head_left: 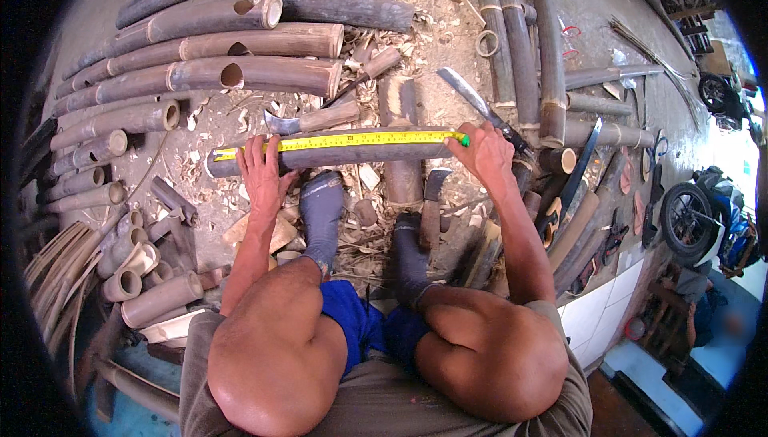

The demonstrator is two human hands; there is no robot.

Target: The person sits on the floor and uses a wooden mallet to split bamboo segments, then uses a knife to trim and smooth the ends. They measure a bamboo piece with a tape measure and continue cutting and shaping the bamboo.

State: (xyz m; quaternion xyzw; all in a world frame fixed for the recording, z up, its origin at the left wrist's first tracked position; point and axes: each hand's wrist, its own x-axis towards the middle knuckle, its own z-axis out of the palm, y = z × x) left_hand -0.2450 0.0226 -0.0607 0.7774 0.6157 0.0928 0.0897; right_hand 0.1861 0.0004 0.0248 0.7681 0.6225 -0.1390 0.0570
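Note:
A slim dark bamboo pole [364,155] lies crosswise before my feet, resting over a thicker bamboo piece [402,185]. Along its upper side stretches the yellow blade of a tape measure [352,142]. My left hand [260,171] closes around the pole near its left end, thumb below, pressing the tape down. At the other end my right hand [486,151] grips the tape by its green part, close to the pole's right end. Just above the pole lies a knife with a curved blade [316,119]. A smaller knife [432,209] lies below, beside my right foot.
Several bamboo poles with cut holes [240,75] lie at the far left. A machete [468,93] lies beyond my right hand, and a handsaw [578,173] to its right. Shavings litter the floor [436,17]. Short bamboo tubes [164,299] are piled near left. Motorbikes [690,225] stand far right.

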